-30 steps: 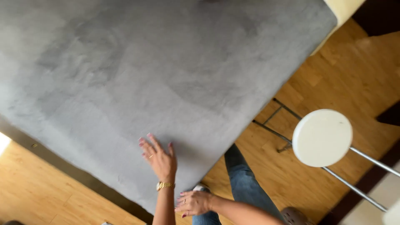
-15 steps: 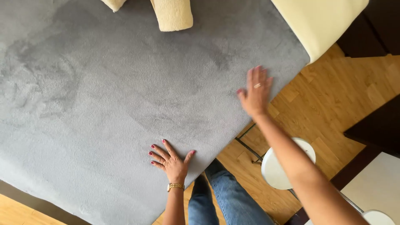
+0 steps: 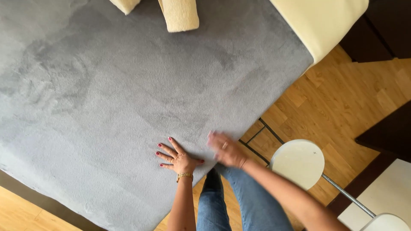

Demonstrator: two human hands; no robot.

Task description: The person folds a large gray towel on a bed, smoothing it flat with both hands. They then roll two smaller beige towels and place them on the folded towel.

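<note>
Home bedroom: grey plush bed cover (image 3: 128,85), cream pillows (image 3: 180,15), wooden floor (image 3: 342,98), round white stool (image 3: 299,162)

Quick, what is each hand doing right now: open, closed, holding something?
Left hand: open, fingers spread, pressed flat on the grey blanket.
Right hand: blurred, looks open, holding nothing, at the blanket's edge.
</note>
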